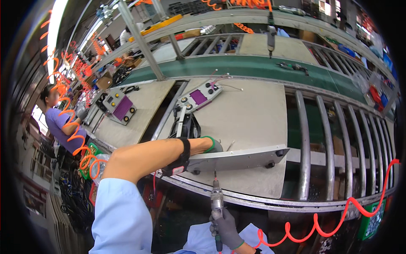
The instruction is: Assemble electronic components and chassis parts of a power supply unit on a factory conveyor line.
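Note:
A grey metal panel (237,158) with black rubber feet stands on edge on the board near the front of the bench. My left hand (216,146), in a grey glove with a green cuff, reaches over it and rests against its far side; the fingers are hidden. In my gloved right hand (227,230) is a power screwdriver (217,199), held upright with the bit pointing at the panel's near face. Behind my left wrist lie black cables (192,126). Farther back sits a grey and purple control panel (199,98) with loose wires.
A similar purple-fronted unit (119,106) stands on the left board. Metal rollers (323,144) run on the right, and a green belt (249,64) crosses behind. Another screwdriver (271,36) hangs above. A red coiled hose (317,228) loops at the right. One person (61,120) works at far left.

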{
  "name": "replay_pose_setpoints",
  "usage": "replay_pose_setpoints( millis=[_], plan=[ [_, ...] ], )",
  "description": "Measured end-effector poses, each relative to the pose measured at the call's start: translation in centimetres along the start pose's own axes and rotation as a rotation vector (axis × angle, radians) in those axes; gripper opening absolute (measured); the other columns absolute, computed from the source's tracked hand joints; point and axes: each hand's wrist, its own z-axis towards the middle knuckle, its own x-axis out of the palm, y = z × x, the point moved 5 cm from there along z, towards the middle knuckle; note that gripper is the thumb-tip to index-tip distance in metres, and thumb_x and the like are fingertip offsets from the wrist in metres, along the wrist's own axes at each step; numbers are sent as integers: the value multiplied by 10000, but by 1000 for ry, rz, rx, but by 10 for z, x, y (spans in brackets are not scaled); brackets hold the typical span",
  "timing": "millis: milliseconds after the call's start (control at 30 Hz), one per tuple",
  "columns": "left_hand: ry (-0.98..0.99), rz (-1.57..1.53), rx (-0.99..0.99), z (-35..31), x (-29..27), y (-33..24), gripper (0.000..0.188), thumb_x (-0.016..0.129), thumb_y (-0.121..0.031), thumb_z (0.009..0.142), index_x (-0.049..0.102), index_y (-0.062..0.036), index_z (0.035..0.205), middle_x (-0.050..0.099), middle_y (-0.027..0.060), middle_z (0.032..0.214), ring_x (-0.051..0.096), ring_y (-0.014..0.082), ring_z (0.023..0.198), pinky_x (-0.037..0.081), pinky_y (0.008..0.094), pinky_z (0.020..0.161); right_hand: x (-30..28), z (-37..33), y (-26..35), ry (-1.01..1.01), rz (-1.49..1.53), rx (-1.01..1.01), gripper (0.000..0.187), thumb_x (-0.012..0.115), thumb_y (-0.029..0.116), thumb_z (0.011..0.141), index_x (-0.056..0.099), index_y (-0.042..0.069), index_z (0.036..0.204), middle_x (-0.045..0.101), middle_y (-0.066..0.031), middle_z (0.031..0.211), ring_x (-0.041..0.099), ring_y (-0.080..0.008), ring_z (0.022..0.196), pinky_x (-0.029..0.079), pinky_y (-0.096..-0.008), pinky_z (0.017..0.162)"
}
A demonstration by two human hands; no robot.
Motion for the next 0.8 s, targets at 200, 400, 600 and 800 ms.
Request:
replay_pose_setpoints(
  millis=[200, 400, 600, 800],
  plan=[
    [33, 18, -32, -8, 0, 3, 446, 658, -315, 826, 718, 21, 1113, 736, 191, 1008, 694, 320, 854, 540, 447, 746, 12, 2, 0, -32, -11, -32, 346, 659, 336, 966, 508, 44, 1072, 544, -40, 803, 560, -98, 536, 470, -264, 436],
    [90, 72, -41, -7, 1, 2, 479, 658, -347, 850, 703, 26, 1148, 734, 180, 1015, 697, 307, 851, 544, 440, 748, 14, 0, 1, -38, -66, -73, 354, 673, 347, 955, 513, 54, 1073, 539, -28, 761, 564, -96, 542, 476, -262, 454],
    [14, -45, -237, -57, -50, -39, 515, 627, -405, 909, 682, 22, 1191, 734, 144, 985, 703, 269, 834, 552, 414, 732, -11, -21, 15, -38, -281, -34, 381, 692, 347, 939, 514, 51, 1100, 548, -33, 717, 557, -102, 536, 470, -277, 461],
    [-730, -240, -32, -162, -59, -102, 483, 580, -480, 958, 665, -60, 1180, 712, 179, 996, 696, 340, 952, 526, 440, 870, -50, -63, 27, -223, -345, -224, 231, 624, 286, 968, 540, 93, 1062, 532, -1, 621, 504, -99, 457, 401, -268, 414]
  ],
)
